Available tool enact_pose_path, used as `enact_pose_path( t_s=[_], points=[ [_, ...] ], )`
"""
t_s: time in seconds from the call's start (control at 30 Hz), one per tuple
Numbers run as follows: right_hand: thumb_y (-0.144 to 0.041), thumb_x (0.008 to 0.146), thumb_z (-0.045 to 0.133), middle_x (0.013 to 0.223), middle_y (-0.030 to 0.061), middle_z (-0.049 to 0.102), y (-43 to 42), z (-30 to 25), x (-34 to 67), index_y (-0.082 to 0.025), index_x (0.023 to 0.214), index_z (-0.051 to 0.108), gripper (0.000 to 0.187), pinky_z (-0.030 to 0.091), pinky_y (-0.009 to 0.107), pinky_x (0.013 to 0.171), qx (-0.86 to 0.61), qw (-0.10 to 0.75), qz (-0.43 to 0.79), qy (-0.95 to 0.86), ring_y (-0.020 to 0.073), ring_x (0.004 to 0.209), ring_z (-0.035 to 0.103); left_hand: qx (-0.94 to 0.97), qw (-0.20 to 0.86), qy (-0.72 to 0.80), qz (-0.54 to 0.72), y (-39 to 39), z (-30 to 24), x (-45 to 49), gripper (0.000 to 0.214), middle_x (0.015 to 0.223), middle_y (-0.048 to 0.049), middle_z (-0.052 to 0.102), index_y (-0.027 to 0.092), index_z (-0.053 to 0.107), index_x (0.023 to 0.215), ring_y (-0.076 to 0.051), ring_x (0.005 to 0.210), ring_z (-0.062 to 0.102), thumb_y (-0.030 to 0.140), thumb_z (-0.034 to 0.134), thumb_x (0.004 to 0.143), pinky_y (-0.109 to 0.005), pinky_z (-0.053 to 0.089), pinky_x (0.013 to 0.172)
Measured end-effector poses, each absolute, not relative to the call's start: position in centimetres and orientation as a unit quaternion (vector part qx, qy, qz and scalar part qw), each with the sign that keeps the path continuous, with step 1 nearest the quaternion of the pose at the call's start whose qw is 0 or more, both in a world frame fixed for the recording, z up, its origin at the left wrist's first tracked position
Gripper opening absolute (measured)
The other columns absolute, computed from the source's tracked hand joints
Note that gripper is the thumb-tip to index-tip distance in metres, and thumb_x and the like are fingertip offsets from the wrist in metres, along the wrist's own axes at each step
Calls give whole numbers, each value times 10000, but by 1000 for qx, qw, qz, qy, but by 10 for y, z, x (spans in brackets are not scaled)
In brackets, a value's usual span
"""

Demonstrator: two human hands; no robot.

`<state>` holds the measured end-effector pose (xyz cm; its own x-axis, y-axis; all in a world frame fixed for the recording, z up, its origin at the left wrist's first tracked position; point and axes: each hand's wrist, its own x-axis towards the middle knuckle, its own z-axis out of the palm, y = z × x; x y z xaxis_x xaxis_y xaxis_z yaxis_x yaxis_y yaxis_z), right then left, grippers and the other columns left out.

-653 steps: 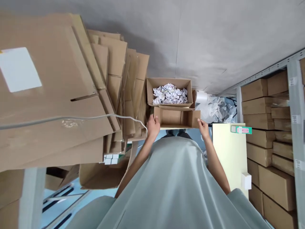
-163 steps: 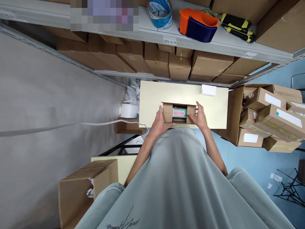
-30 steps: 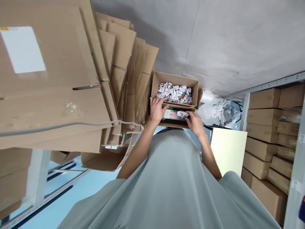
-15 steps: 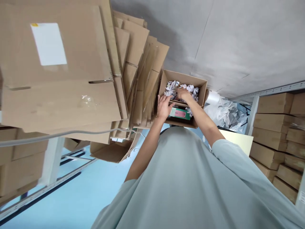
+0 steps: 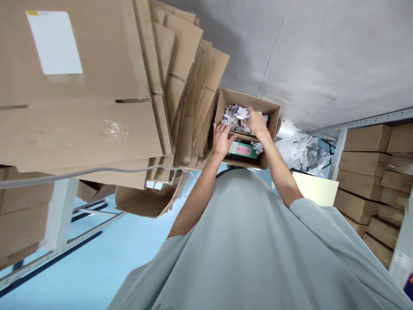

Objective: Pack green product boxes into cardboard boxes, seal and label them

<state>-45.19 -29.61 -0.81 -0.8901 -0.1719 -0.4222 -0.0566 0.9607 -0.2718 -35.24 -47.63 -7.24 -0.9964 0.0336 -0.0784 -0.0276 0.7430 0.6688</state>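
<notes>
An upright cardboard box stands in front of me, holding crumpled printed paper. At its near left corner, my left hand grips the wall, fingers over the edge and thumb along the near side. Over the paper inside is my right hand, thumb and forefinger apart; its other fingers are partly hidden. Between that box and my body, a second open compartment or box contains a green pack with a pink panel and a crumpled paper piece.
Flattened cartons lean in a thick stack at left, with a grey cable across them. A white roll and a bag of crumpled paper lie right of the box. Stacked brown boxes fill the right shelf. A grey wall stands behind.
My right hand has lifted out of the paper and shifted slightly right, showing more paper. My left hand stays at the box corner. The view has shifted slightly.
</notes>
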Motion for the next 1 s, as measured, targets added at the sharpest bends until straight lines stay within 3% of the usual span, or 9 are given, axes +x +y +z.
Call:
enact_pose_path(
  t_s=[0.07,0.17,0.37,0.6,0.83,1.0],
  points=[
    [-357,1102,591,1451,201,738,-279,20,-421,-173,1671,443,616,561,549,1132,-42,166,-185,968,393,1340,720,6,38,932,361,-477,-74,-352,486,1436,-133,742,243,710,1428,-358,1498,592,241,769,946,-605,186,1437],
    [-415,1103,583,1316,147,793,-261,55,-362,-204,1666,454,615,600,495,1059,-26,144,-260,955,354,1188,781,10,32,931,363,-477,-76,-351,490,1435,-133,743,233,710,1429,-354,1496,595,227,769,943,-596,184,1440],
    [-407,1006,782,1029,69,847,-269,47,-284,-247,1520,629,559,621,389,936,30,250,-296,921,305,975,823,8,28,930,366,-477,-76,-350,478,1427,-129,743,238,710,1420,-355,1511,578,232,770,946,-602,184,1437],
    [-410,1019,801,1243,84,853,-280,21,-285,-249,1653,509,716,600,399,1020,67,307,-270,910,322,1164,813,12,25,931,364,-478,-71,-350,440,1389,-139,756,229,715,1407,-352,1471,614,236,737,968,-614,208,1429],
    [-402,1117,620,1226,76,857,-272,51,-323,-250,1544,623,453,593,379,1032,-8,215,-280,935,283,1110,819,12,26,930,366,-477,-69,-349,474,1454,-147,734,235,705,1426,-359,1513,585,247,744,954,-634,217,1422],
    [-315,1079,646,1397,157,792,-306,12,-421,-167,1588,592,533,587,440,1087,-90,231,-182,951,351,1313,750,9,36,932,361,-478,-70,-349,490,1459,-144,735,240,704,1442,-354,1513,589,230,741,954,-615,213,1428]
  ],
)
